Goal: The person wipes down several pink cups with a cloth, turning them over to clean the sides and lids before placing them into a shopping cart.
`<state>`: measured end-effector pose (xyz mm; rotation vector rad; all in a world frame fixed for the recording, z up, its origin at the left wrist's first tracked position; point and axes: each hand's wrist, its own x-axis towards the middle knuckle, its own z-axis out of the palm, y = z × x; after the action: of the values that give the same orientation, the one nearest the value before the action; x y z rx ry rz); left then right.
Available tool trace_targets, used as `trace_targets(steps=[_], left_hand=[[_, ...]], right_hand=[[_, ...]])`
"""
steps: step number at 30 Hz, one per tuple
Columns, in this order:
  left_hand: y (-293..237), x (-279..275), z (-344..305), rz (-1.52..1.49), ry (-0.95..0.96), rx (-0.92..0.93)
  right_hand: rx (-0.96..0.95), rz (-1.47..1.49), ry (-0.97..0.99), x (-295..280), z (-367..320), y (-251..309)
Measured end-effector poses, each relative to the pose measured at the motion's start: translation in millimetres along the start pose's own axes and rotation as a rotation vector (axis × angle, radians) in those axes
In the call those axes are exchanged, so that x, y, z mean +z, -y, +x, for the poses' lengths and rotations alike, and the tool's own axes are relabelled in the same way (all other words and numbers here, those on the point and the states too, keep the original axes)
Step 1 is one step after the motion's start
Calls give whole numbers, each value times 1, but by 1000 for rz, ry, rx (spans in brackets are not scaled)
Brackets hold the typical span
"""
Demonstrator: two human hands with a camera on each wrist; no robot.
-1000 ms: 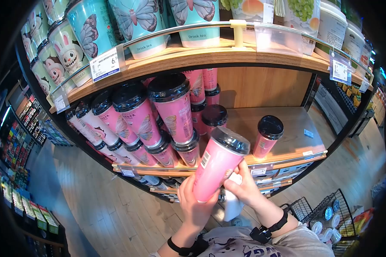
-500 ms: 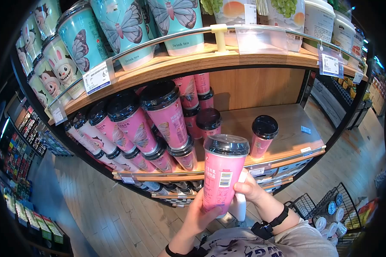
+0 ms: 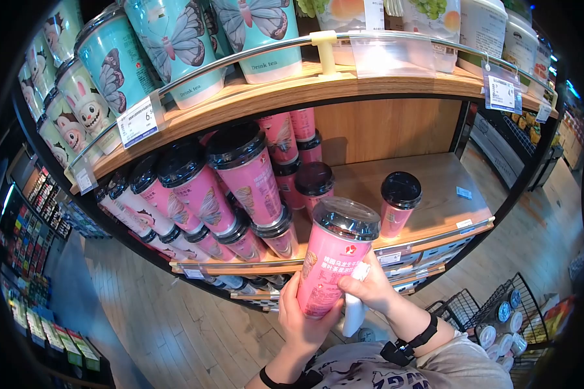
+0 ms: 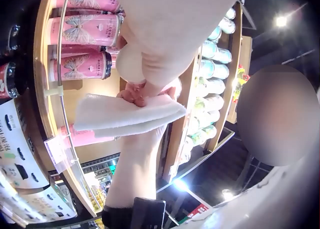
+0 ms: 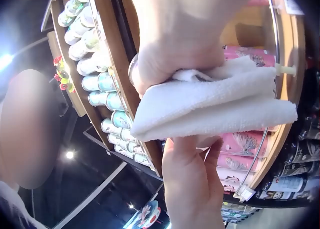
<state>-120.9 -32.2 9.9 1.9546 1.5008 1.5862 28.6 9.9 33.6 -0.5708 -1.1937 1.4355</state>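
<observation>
A pink lidded drink cup (image 3: 334,266) with a black rim and clear-topped lid is held up in front of the shelf, tilted slightly. My left hand (image 3: 305,318) grips its lower part, fingers wrapped round the base. On the cup's other side, my right hand (image 3: 370,288) pinches a folded white cloth (image 3: 354,311) against the wall, thumb on the front. In the right wrist view the cloth (image 5: 215,104) hangs from my right hand (image 5: 180,49) and hides most of the cup. The left wrist view shows the same cloth (image 4: 125,114) beyond my left hand (image 4: 155,34).
Several stacked pink cups (image 3: 250,175) fill the left of the wooden shelf (image 3: 428,175). A single pink cup (image 3: 399,204) stands to the right near its front edge. Above, a railed shelf holds teal cups (image 3: 172,45). A wire basket (image 3: 499,318) with containers is at lower right.
The cup has been turned in my hands: the barcode side faced the camera half a second ago, and now a logo and lettering do. It stood more tilted one second ago.
</observation>
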Motion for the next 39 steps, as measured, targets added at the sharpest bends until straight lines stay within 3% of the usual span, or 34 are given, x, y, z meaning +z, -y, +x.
trace_targets(steps=[21,24,29,36,39], left_hand=[[0,-2,-3,111,-56,97],[2,-5,-5,79,-44,125],[7,-10,-10,-192,40,-19],[11,-9,-14,-282,85,6],[8,-7,-13,-314,21,24]], right_hand=[[61,68,12,-2,1,-8],[105,127,58,-5,2,-5],[113,172,84,-7,1,-5],[96,141,108,-5,-3,-1],[79,142,128,-4,-4,3]])
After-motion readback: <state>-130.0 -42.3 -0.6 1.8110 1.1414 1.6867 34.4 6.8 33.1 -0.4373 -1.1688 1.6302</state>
